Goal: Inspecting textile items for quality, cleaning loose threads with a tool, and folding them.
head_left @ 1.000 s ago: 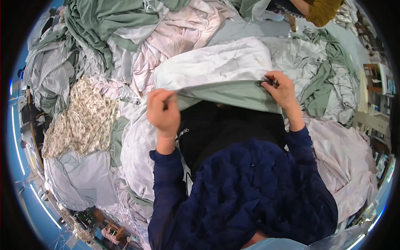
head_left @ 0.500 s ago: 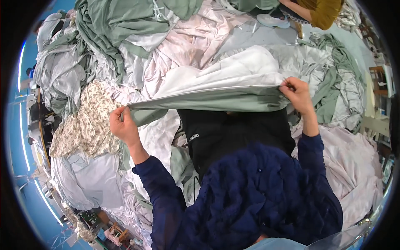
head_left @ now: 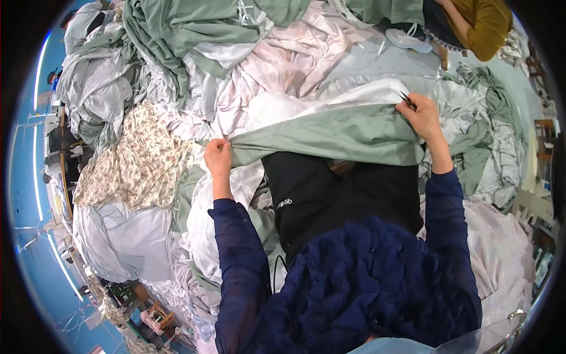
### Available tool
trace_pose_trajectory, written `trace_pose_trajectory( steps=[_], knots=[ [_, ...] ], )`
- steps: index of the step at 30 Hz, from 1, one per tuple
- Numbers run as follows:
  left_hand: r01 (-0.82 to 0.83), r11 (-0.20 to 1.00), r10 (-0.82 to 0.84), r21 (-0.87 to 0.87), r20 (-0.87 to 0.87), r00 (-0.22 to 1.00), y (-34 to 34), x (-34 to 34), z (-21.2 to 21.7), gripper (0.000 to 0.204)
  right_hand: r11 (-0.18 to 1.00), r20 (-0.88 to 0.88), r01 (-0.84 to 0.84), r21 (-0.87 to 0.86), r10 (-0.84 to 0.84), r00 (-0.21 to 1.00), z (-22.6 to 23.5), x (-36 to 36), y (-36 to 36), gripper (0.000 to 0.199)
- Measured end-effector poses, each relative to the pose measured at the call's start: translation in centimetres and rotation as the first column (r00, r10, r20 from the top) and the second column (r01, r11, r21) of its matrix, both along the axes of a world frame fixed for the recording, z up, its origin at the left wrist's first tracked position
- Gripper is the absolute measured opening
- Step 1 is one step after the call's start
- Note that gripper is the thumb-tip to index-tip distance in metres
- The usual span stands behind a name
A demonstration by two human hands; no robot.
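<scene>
Green cloth (head_left: 330, 133): There it was, middle of the head view, stretched across in front of the person, its near side over the top of the black trousers (head_left: 348, 200).

Left hand (head_left: 218, 158): Pinched tight on the cloth's left end, and look at those creases fanning out beside the fingertips!

Right hand (head_left: 423, 121): Clamped at the far right corner, with a small dark pointed tool (head_left: 405, 99), snips by the look of it, jutting from the same grip.

Hands together or apart: Well apart, a long run of edge between them.

White cloth (head_left: 271, 110): Bunched just beyond the green edge; same piece or another, I couldn't tell.

Progress: Both ends were secured, that much was done. The piece looked partway handled, its full extent not laid out; whether any thread had been trimmed, no telling. Around it, the heaps lay crumpled and unfolded, so plenty seemed left.

Count, the person: Two hands, one tool, one green cloth gripped.

Count, the surroundings: One floral cloth (head_left: 138, 159) to the left, one pink cloth (head_left: 277, 71) beyond the white, one pale shoe (head_left: 408, 40) and one co-worker's mustard sleeve (head_left: 492, 29) at upper right. The other heaped fabrics overlapped too much for a tally.
</scene>
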State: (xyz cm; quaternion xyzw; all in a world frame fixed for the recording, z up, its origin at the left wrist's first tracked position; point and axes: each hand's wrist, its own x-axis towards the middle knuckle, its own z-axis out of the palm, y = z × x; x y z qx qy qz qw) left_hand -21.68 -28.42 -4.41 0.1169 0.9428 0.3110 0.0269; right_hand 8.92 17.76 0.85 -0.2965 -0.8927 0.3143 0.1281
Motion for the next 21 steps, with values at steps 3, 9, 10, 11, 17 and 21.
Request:
trace_pose_trajectory(
  steps=[3, 9, 10, 11, 17, 21],
  knots=[
    [-0.033, 0.999, 0.034, -0.025, 0.021, 0.999, 1.1, 0.0, -0.9, 0.010, 1.000, 0.013, 0.008, -0.003, -0.008, 1.000, -0.4, -0.3, 0.3, 0.022],
    [0.116, 0.934, -0.205, -0.339, -0.239, 0.949, 6.8, 1.3, 0.7, 0.015, 0.995, 0.014, 0.034, -0.091, -0.033, 0.999, -1.0, -0.6, 0.1, 0.023],
    [0.249, 0.952, -0.291, -0.176, -0.274, 0.917, 9.6, 2.3, 2.1, 0.016, 0.995, 0.023, 0.041, -0.086, -0.039, 0.999, -1.2, -0.5, 0.3, 0.022],
    [0.379, 0.925, -0.362, -0.010, -0.323, 0.874, 12.4, 3.3, 3.4, 0.016, 0.995, 0.032, 0.048, -0.085, -0.045, 0.998, -1.3, -0.5, 0.4, 0.022],
    [0.581, 0.766, -0.615, 0.275, 0.050, 0.787, 21.7, 7.7, 4.6, 0.012, 0.974, 0.002, 0.074, -0.212, -0.075, 0.997, -1.7, -1.2, 0.2, 0.021],
    [0.691, 0.688, -0.723, 0.222, 0.121, 0.680, 25.0, 9.8, 4.0, 0.014, 0.988, -0.042, 0.050, -0.144, -0.056, 0.998, -1.7, -1.5, -0.2, 0.021]
  ],
)
